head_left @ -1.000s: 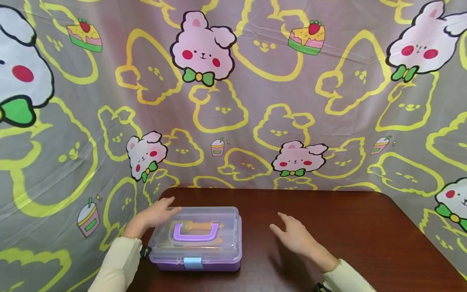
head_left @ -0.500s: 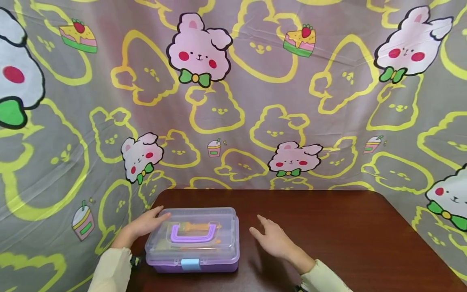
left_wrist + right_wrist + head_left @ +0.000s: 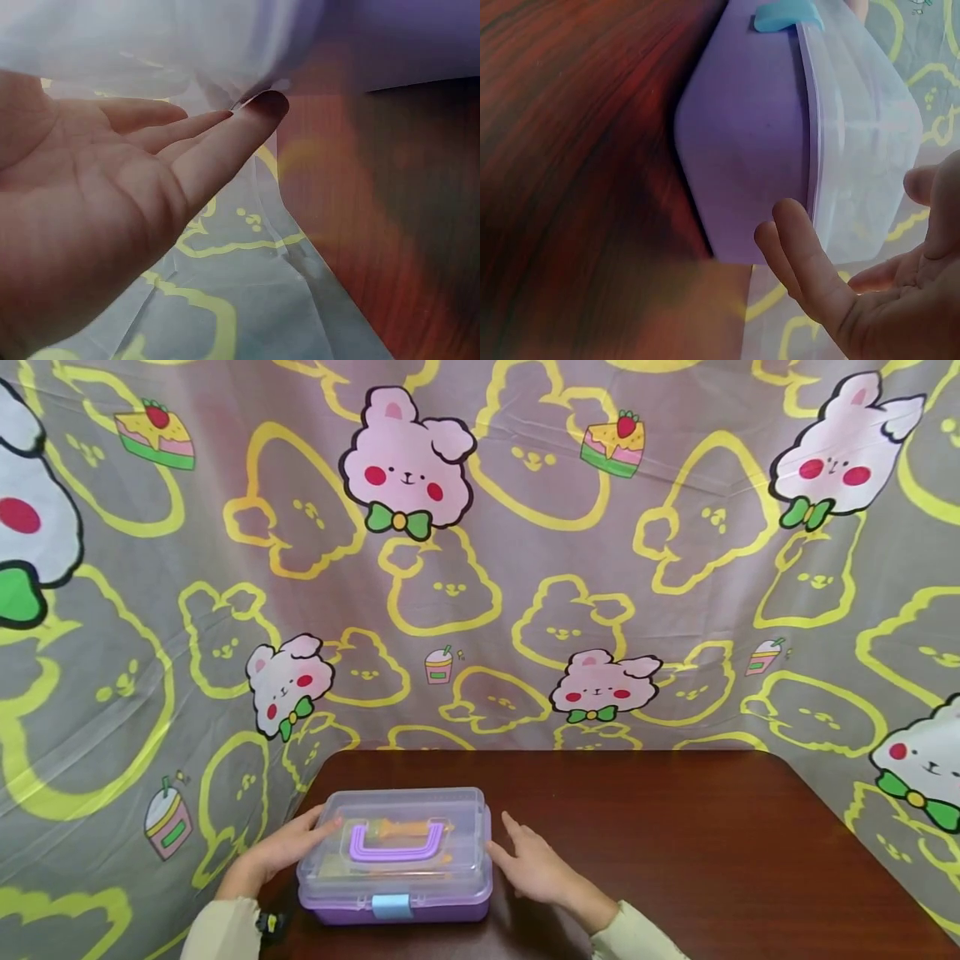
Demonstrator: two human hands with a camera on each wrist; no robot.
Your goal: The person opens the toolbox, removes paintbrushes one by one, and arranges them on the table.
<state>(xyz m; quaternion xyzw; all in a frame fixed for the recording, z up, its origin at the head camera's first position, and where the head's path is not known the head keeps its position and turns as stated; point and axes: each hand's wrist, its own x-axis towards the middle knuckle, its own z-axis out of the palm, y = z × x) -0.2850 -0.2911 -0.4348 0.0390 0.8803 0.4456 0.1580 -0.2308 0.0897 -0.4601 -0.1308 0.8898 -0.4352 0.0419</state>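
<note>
A purple plastic storage box (image 3: pixel 393 910) with a clear lid, a purple carrying handle (image 3: pixel 397 853) and a light blue latch (image 3: pixel 392 907) stands on the table, its lid down. Through the lid show orange items, blurred. My left hand (image 3: pixel 288 843) lies along the box's left side, fingers extended, thumb by the lid's edge. In the left wrist view, the extended fingers (image 3: pixel 225 154) reach beneath the blurred lid edge. My right hand (image 3: pixel 536 864) is at the right side, thumb close to the lid; whether it touches I cannot tell. Its fingers (image 3: pixel 802 247) are loosely extended in the right wrist view.
The box rests on the left part of a dark reddish-brown wooden table (image 3: pixel 675 843). A grey curtain (image 3: pixel 510 552) with yellow outlines and cartoon rabbits hangs behind and at both sides. A dark wrist strap (image 3: pixel 270 927) sits by the left sleeve.
My right hand has moved left, from apart to beside the box's right side. My left hand has slid lower and nearer along the left side. The view has shifted slightly; the box stays put.
</note>
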